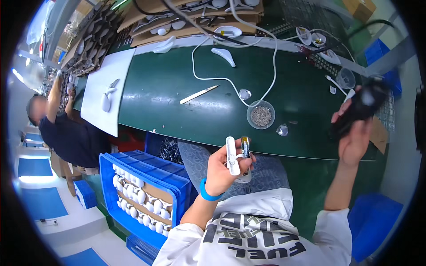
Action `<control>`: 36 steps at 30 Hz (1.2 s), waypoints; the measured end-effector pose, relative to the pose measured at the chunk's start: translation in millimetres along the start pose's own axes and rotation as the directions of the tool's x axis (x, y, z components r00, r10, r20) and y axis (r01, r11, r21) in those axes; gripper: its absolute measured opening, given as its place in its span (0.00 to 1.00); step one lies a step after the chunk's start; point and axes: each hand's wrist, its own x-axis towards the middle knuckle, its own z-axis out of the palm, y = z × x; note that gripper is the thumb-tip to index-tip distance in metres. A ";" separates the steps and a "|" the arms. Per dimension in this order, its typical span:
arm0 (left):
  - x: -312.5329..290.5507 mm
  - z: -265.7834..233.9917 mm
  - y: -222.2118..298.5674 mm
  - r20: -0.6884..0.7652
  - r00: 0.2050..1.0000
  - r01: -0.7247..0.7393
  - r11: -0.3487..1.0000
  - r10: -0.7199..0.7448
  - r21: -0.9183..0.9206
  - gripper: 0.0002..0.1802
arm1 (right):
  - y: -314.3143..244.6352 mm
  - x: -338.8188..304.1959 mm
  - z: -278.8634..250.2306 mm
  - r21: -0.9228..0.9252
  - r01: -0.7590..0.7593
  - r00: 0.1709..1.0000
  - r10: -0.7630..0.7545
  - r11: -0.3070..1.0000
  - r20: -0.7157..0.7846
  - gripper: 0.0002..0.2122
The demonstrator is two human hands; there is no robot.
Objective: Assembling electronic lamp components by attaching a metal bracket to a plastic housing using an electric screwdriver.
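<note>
My left hand (220, 174) is closed around a small white plastic housing (231, 156), held just off the near edge of the green table. Next to it, in the same fingers, sits a dark narrow part (245, 146) with a yellowish end. At the right side of the table, my right hand (356, 141) is wrapped round a bulky black tool (361, 108). Motion blurs that tool, so its kind is unclear. A clear round dish of tiny metal screws (261, 116) stands between my two hands.
On the table lie a white pen-like tool (199, 94) and a curved white shell (223, 57). A white cable (194, 62) loops across. A blue crate (141, 195) of white parts stands at my left. Another person (66, 124) works at far left.
</note>
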 end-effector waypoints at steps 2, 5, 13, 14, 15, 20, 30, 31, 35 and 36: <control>2.0 9.9 3.9 -0.011 1.000 0.009 0.997 -0.008 0.077 0.29 | -14.7 11.3 48.7 0.413 0.092 0.996 -0.092 0.906 -0.019 0.37; 3.2 15.6 -0.7 0.005 1.000 -0.007 0.993 0.007 0.117 0.29 | -20.3 18.8 89.5 0.680 0.053 0.997 -0.079 0.731 0.007 0.35; -2.8 19.3 0.7 -0.020 1.000 0.003 0.980 0.001 0.199 0.29 | -8.4 4.1 125.8 0.723 0.105 0.991 -0.131 0.682 -0.021 0.38; -3.1 18.8 -0.4 -0.020 1.000 -0.011 0.980 0.015 0.198 0.28 | -9.4 3.0 126.5 0.749 0.109 0.994 -0.085 0.654 -0.071 0.43; -3.7 18.6 -0.8 -0.019 1.000 -0.010 0.981 0.014 0.196 0.28 | -10.8 3.1 127.4 0.746 0.119 0.993 -0.096 0.655 -0.073 0.42; -3.5 19.9 -1.7 -0.035 0.999 -0.021 0.965 0.031 0.263 0.27 | -11.2 2.5 126.9 0.711 0.144 0.990 -0.098 0.689 -0.106 0.42; -2.5 22.7 -1.8 -0.065 0.998 -0.009 0.967 0.026 0.256 0.28 | -7.2 5.4 120.1 0.659 0.161 0.982 -0.187 0.734 -0.031 0.34; -2.0 22.0 -3.8 -0.046 0.997 -0.040 0.963 0.054 0.265 0.28 | -7.4 5.7 119.8 0.659 0.162 0.982 -0.188 0.734 -0.033 0.34; -1.9 24.1 -2.8 -0.041 0.998 -0.028 0.966 0.039 0.256 0.27 | -9.5 5.5 119.0 0.662 0.159 0.983 -0.182 0.733 -0.035 0.35; -1.6 24.1 -3.4 -0.040 0.998 -0.028 0.966 0.039 0.256 0.27 | -9.9 5.3 118.6 0.662 0.159 0.984 -0.174 0.732 -0.044 0.35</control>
